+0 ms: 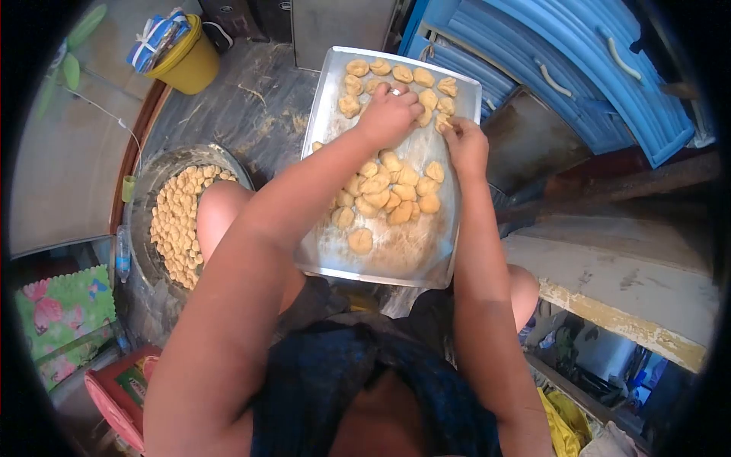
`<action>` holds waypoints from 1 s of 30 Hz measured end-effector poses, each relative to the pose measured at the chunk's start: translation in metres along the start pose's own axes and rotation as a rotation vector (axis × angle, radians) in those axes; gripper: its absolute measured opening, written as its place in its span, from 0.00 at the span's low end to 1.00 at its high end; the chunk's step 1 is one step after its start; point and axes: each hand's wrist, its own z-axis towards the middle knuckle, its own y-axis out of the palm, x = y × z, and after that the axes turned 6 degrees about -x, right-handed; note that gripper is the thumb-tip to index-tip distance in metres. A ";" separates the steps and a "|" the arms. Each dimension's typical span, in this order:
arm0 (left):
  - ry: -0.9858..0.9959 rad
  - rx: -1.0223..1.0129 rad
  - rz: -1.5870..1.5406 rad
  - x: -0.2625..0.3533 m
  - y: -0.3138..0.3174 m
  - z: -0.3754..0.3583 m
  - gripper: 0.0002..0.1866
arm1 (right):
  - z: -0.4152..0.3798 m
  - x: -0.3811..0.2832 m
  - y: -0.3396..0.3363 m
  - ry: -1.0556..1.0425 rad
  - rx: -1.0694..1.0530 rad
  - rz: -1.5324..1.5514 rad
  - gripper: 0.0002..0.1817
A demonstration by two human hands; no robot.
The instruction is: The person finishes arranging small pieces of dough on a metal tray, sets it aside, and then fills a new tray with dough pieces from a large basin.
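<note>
A metal tray [411,263] lies across my lap, bearing rounded, yellowish dough pieces [377,185]. Several form a loose pile near its middle, while others sit in rows toward the far end. My left hand [391,116] is over those far rows, its fingers curled down among the pieces; whatever is under its fingertips is hidden. At the tray's far right edge, my right hand [466,145] pinches a small dough piece [443,122] between thumb and fingers. One piece [360,241] rests apart from the pile, nearer my body.
Left of my knee, a wide round basin [140,228] holds many similar pieces. A yellow bucket [190,65] with packages stands at the far left. Blue drawers [533,68] rise at the far right. A worn wooden bench [617,266] is on my right.
</note>
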 end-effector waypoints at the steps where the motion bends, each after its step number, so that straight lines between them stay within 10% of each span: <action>1: 0.020 -0.027 0.023 0.000 0.003 0.003 0.09 | -0.002 0.001 -0.002 -0.012 -0.026 -0.035 0.12; 11: -0.045 -0.064 -0.031 -0.002 -0.053 -0.020 0.13 | 0.050 -0.025 0.002 -0.255 -0.176 -0.346 0.15; 18: -0.262 -0.459 -0.159 -0.033 -0.104 -0.081 0.16 | 0.041 -0.026 0.011 -0.323 0.009 -0.320 0.14; 20: -0.480 -0.392 -0.373 -0.033 -0.102 -0.090 0.20 | 0.022 -0.044 0.006 -0.179 -0.324 0.146 0.16; 24: -0.380 -0.559 -0.429 -0.048 -0.092 -0.093 0.22 | -0.012 -0.069 0.016 -0.303 -0.833 -0.035 0.17; 30: -0.357 -0.735 -0.643 -0.073 -0.095 -0.094 0.18 | -0.002 -0.089 0.017 -0.015 -0.646 0.273 0.12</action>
